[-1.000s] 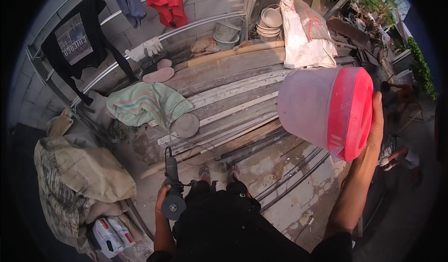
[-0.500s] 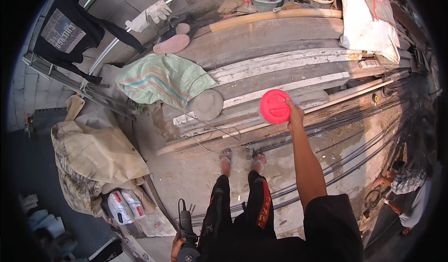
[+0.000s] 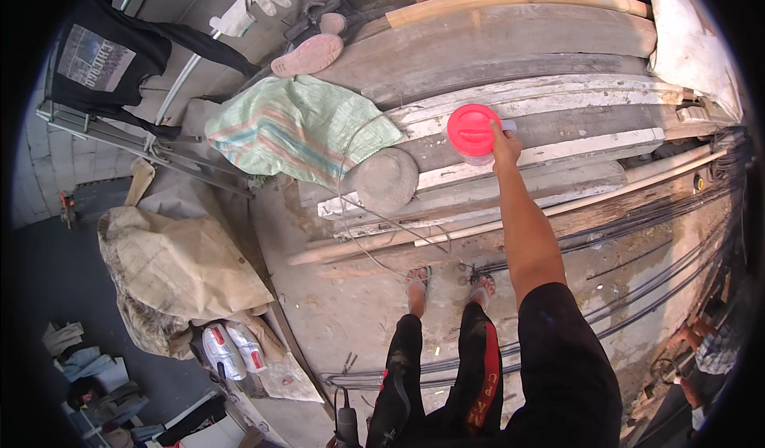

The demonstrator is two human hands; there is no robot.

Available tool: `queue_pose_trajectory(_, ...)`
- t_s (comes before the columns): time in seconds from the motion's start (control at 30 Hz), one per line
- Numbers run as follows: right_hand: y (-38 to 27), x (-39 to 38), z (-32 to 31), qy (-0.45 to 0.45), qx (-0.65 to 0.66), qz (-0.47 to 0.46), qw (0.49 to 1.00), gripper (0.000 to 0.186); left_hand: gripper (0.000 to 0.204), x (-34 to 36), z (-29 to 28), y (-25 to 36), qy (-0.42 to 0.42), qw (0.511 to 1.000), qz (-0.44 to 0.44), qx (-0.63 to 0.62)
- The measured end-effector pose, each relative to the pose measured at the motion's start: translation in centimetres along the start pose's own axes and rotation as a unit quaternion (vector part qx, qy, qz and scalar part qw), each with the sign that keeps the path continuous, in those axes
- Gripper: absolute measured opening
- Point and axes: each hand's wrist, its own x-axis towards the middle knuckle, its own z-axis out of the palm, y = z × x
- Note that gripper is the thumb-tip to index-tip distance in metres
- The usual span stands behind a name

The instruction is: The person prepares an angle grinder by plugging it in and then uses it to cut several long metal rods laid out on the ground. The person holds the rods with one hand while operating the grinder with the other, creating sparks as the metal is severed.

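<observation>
Holds a lidded container [image 3: 479,160] in the right hand [image 3: 508,148], with the fingers curled in on its right side and one digit lapped over the edge of the red lid [image 3: 465,140]. Shows no clear gap between skin and plastic, so to be read as a firm, bent grip. Has the container just left of those fingertips, with the lid facing up toward the camera, apparently in the air over the weathered planks [image 3: 558,91] beneath and beyond the fingers. Cannot quite make out the pale piece [image 3: 511,126] just right of the fingertips, perhaps a handle

Shows nothing of the left hand, hence no telling how far open or on what. Shows only a dark hand tool [image 3: 346,426] at the lower edge, well apart from the right fingers, to their lower left. See also, left of the fingers and nearer the body, a grey round slab [image 3: 386,180], and farther left a striped green sack [image 3: 291,125]

Should handle as light and fairly stiff, judging by the thin, cloudy wall under the lid; might flex a little under a hard squeeze. Likely slippery in a dusty palm, being smooth, and liable to crack if dropped. Best to take hold around the body just below the lid, using the raised bar [image 3: 472,127] left of the fingertips for steadying, not for bearing weight
</observation>
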Motion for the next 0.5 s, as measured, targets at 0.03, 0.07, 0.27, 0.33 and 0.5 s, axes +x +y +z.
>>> queue_pose_trajectory(0.03,0.5,0.2,0.2,-0.006,0.011,0.001,1.0,0.052,0.091,0.1,-0.1,0.2,0.001,1.0,-0.001,0.006)
queue_pose_trajectory(0.07,0.8,0.6,0.4,0.001,0.012,0.0,1.0,0.053,0.091,0.3,-0.2,0.5,0.001,1.0,0.001,0.014)
queue_pose_trajectory(0.27,1.0,0.0,0.9,-0.013,-0.122,-0.002,0.992,0.073,0.091,-0.1,-1.9,0.7,0.008,0.999,0.016,0.048)
queue_pose_trajectory(0.33,0.5,0.2,-1.1,-0.003,-0.125,-0.047,0.991,0.082,0.091,0.6,-2.9,1.5,-0.002,0.997,0.044,0.063)
queue_pose_trajectory(0.5,6.7,-12.3,-13.4,-0.023,-0.298,-0.073,0.951,0.078,0.091,0.4,-7.4,2.7,-0.011,0.988,0.131,0.084)
